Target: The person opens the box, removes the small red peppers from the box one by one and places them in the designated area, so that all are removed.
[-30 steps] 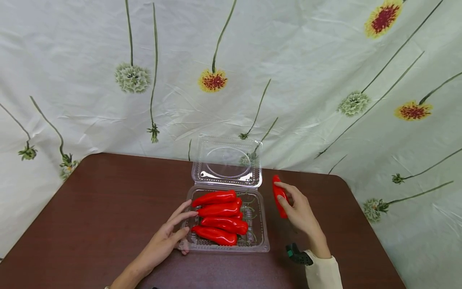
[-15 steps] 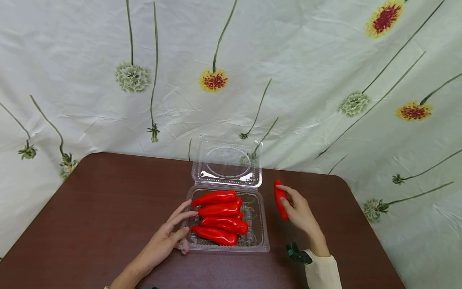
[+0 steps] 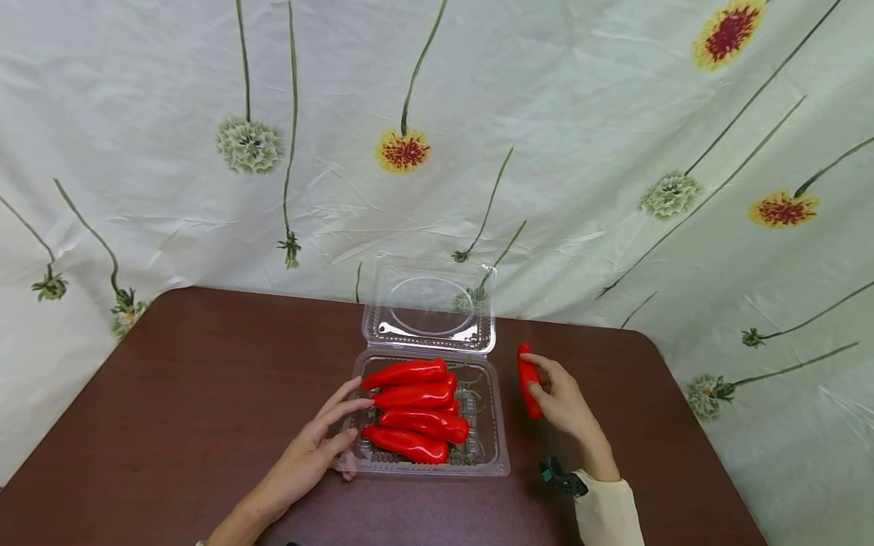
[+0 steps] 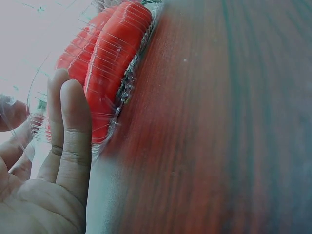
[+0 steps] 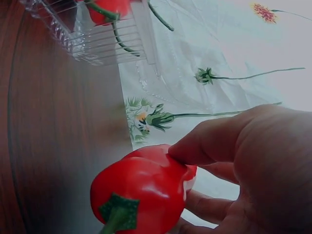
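Observation:
A clear plastic clamshell box (image 3: 501, 444) stands with its lid raised, holding several long red peppers (image 3: 410, 396) laid side by side. My left hand (image 3: 312, 453) is at the box's left side. Its upper fingertips reach over the rim near the pepper tips, and in the left wrist view two straight fingers (image 4: 75, 122) lie against the outer wall. To the right of the box, my right hand (image 3: 563, 394) pinches another red pepper (image 3: 529, 383) between thumb and fingers. This pepper's green stem (image 5: 119, 214) points toward the bottom of the right wrist view.
The box lid (image 3: 430, 303) leans back toward the white flowered cloth (image 3: 580, 152) hanging behind the table. Dark brown wooden tabletop (image 3: 225, 394) extends on both sides of the box. A dark band (image 3: 563, 478) is around my right wrist.
My right hand has come slightly toward me with the pepper, its tip now a little lower in view. The left hand, the box and its peppers stay put.

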Motion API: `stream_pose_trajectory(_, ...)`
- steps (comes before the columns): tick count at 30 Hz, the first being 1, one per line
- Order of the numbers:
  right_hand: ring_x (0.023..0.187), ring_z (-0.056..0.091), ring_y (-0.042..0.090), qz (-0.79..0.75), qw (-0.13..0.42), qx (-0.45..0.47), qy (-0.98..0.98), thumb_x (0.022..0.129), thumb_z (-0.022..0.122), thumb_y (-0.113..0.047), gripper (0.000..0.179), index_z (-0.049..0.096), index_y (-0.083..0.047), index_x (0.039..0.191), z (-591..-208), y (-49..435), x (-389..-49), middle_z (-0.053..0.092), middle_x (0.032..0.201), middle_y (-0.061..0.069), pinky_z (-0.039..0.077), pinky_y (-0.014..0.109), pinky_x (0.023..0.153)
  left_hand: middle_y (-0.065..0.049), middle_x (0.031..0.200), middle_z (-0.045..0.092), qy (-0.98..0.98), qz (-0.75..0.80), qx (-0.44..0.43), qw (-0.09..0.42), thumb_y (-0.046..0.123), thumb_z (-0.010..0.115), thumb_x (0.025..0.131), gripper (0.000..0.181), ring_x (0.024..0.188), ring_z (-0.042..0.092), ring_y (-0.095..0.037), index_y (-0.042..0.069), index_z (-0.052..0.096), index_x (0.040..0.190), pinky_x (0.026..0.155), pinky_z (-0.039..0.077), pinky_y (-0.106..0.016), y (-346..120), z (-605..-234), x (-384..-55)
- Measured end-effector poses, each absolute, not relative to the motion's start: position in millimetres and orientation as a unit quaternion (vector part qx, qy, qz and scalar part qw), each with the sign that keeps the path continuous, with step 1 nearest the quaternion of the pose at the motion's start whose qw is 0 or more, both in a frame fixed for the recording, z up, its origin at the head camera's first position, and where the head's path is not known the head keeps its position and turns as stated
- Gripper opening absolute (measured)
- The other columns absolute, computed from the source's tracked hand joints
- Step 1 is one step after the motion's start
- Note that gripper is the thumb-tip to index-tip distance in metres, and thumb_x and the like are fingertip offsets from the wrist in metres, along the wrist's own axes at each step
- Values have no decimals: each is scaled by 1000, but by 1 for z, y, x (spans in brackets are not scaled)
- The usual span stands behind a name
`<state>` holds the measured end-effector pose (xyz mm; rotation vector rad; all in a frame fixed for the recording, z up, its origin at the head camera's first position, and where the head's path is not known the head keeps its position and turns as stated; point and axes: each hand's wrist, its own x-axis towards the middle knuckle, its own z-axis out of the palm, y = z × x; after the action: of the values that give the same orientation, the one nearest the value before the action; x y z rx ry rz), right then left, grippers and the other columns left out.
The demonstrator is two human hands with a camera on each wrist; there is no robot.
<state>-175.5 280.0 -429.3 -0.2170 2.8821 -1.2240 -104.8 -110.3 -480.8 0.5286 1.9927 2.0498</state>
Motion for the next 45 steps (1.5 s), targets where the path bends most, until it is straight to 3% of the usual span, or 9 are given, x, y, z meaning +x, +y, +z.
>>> stream_pose_trajectory(8, 103, 65, 39, -383, 18, -64, 921, 97, 59, 0, 43, 54, -3, 140, -432, 280, -175, 55, 129, 26, 62, 44, 75, -7, 167, 7, 685, 698, 175, 118, 5, 51, 104, 41, 60, 64, -22, 5, 48, 144, 57, 60, -35, -111, -480, -104)
stream_pose_trajectory(15, 97, 67, 37, -359, 11, -66, 931, 94, 63, 0, 41, 59, -1, 135, -439, 281, -178, 57, 127, 27, 61, 39, 72, -9, 167, 8, 693, 689, 179, 111, 4, 50, 104, 40, 62, 64, -22, 5, 49, 143, 57, 60, -35, -111, -478, -104)
stream_pose_trajectory(24, 102, 67, 43, -359, 13, -61, 931, 95, 63, -1, 41, 59, -2, 135, -443, 280, -179, 57, 127, 28, 62, 43, 75, -7, 167, 8, 695, 689, 166, 119, 7, 51, 104, 39, 61, 64, -21, 7, 50, 143, 59, 61, -36, -111, -477, -104)
stream_pose_trajectory(33, 100, 67, 37, -367, 32, -46, 929, 96, 62, -5, 45, 56, -7, 140, -444, 282, -180, 58, 132, 25, 61, 42, 73, -6, 167, 7, 692, 691, 164, 129, 8, 50, 105, 39, 61, 65, -21, 7, 49, 144, 61, 61, -36, -112, -477, -103)
stream_pose_trajectory(39, 90, 64, 30, -349, 26, -39, 936, 95, 64, -6, 41, 60, -7, 136, -445, 284, -181, 62, 124, 24, 57, 35, 70, -5, 167, 7, 694, 690, 163, 129, 8, 50, 105, 39, 62, 65, -21, 8, 49, 144, 61, 61, -37, -112, -477, -103)
stream_pose_trajectory(45, 89, 62, 29, -337, 26, -25, 941, 96, 63, -9, 40, 61, -9, 136, -445, 284, -182, 64, 122, 24, 54, 32, 68, -4, 167, 7, 693, 691, 161, 128, 8, 50, 105, 39, 62, 65, -21, 8, 49, 144, 60, 61, -37, -112, -477, -103)
